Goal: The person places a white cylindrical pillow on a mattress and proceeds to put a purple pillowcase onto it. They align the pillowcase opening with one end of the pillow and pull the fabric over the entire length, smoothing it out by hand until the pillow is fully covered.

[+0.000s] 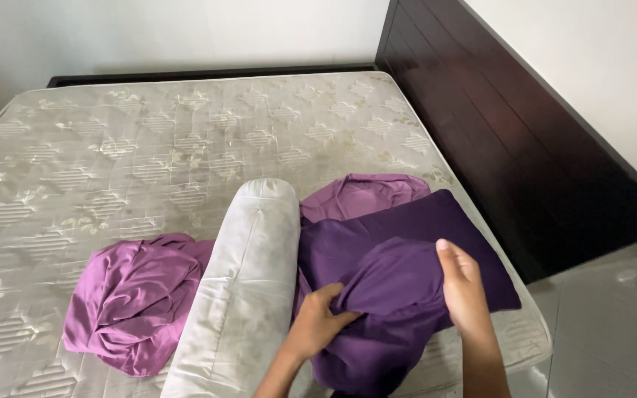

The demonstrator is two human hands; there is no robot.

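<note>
Hands grip dark purple cloth, left hand clamped at its seven o'clock, right hand pinching at three, grey bolster at nine

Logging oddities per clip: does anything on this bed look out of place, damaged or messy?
The bare mattress looks stained and has no sheet. A light purple cloth lies crumpled beside the grey bolster. Both hands, left hand and right hand, grip dark purple fabric.
</note>
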